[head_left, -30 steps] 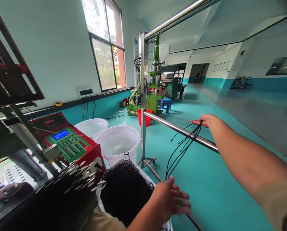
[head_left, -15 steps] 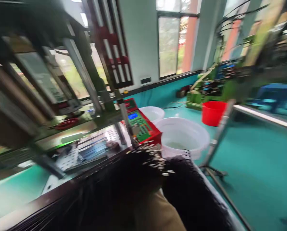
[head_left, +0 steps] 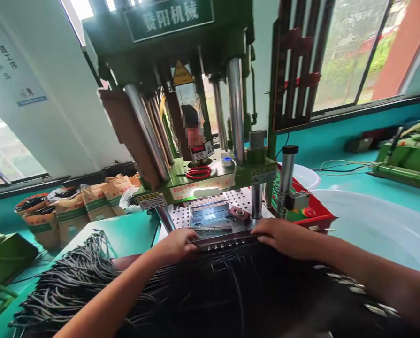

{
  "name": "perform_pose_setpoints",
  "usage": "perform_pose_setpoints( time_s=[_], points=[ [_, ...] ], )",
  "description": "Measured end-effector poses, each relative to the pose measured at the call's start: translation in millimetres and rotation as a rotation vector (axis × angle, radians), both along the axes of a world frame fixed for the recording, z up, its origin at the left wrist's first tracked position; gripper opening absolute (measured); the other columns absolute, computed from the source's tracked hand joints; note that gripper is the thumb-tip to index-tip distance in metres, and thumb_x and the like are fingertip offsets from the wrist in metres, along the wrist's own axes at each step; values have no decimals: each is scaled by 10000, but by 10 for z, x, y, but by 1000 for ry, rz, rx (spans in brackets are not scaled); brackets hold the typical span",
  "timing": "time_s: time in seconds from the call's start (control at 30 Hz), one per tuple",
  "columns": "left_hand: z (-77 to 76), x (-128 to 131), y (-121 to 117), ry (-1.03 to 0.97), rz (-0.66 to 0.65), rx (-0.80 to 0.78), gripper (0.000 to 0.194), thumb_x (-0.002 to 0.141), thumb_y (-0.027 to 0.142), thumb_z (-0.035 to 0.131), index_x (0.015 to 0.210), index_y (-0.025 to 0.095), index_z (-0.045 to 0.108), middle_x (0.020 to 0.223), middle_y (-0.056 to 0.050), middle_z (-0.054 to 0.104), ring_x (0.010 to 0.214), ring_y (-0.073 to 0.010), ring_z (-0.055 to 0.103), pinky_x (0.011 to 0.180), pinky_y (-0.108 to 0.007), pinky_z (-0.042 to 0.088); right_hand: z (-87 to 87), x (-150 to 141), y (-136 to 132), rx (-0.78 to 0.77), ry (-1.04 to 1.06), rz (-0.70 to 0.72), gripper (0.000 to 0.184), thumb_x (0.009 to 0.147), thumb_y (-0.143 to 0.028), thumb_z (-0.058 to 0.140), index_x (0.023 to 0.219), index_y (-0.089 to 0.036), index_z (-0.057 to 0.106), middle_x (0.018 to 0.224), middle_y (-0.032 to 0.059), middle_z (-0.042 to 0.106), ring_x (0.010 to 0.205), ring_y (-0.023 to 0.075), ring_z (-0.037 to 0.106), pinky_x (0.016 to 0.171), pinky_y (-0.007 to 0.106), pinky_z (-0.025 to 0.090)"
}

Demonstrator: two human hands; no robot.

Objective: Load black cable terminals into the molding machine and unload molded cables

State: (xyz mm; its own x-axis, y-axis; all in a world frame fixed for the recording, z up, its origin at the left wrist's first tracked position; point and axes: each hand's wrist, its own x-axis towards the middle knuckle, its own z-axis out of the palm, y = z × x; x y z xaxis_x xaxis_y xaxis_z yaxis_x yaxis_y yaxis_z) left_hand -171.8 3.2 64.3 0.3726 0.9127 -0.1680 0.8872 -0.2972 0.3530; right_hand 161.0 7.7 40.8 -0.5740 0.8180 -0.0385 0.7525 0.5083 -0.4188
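Note:
My left hand [head_left: 176,245] and my right hand [head_left: 283,237] rest palm down at either end of a row of black cables [head_left: 227,246], whose ends lie along the front of a metal mould plate [head_left: 210,217]. The plate sits on the bed of a green vertical press [head_left: 181,70]. Fingers of both hands press on the cable row; whether they grip it I cannot tell. A thick mass of black cables [head_left: 231,295] spreads from the mould toward me. Another pile of cables [head_left: 72,281] lies at my left.
A red control box with a green keypad [head_left: 301,211] stands right of the mould, a white bucket [head_left: 382,230] beyond it. Red-handled pliers [head_left: 197,172] lie on the press table. Paper sacks [head_left: 72,211] stand at left. A person stands behind the press.
My view swung left from the steel rack to the press. My right hand no longer holds cables over the rail; both hands now lie on the cable row at the mould.

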Motion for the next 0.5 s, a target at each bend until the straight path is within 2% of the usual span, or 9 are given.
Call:
perform_pose_setpoints(
  time_s=[0.1,0.2,0.27,0.33,0.4,0.5],
  points=[
    [-447,7,154,-18,29,-17,260,689,199,661,946,160,661,1000,-98,656,948,-268,596,846,-357,434,-195,-356,456,-116,-86,40,317,811,-202,538,1073,-118,695,1090,143,672,1017,275,608,890,361,446],
    [-658,24,197,-103,88,-9,186,664,164,672,845,166,629,969,-96,635,973,-294,580,866,-393,423,-326,-386,691,-178,-106,39,267,689,-192,658,943,-143,725,986,107,698,937,272,626,791,329,461],
    [-679,13,204,-191,131,-27,188,619,131,696,765,174,586,920,-77,630,969,-294,579,863,-391,426,-347,-347,747,-196,-93,18,226,622,-176,694,845,-156,723,890,85,700,864,271,631,714,317,457],
    [-647,-21,211,-309,181,-77,195,621,125,692,721,184,536,802,-41,621,860,-257,610,782,-357,460,-335,-329,776,-198,-41,-15,179,616,-170,685,794,-169,707,818,61,693,802,253,631,666,302,449],
    [-596,-64,246,-457,254,-143,147,709,166,635,762,196,501,666,2,589,670,-196,617,642,-306,478,-320,-354,822,-183,56,-57,145,656,-184,657,796,-182,692,814,40,693,796,226,633,680,287,455],
    [-537,-84,406,-707,405,-178,66,850,238,515,864,201,462,565,47,527,498,-118,552,512,-223,439,-348,-470,968,-122,231,-171,198,781,-239,571,945,-186,669,866,36,703,787,189,646,707,278,479]
  ],
)
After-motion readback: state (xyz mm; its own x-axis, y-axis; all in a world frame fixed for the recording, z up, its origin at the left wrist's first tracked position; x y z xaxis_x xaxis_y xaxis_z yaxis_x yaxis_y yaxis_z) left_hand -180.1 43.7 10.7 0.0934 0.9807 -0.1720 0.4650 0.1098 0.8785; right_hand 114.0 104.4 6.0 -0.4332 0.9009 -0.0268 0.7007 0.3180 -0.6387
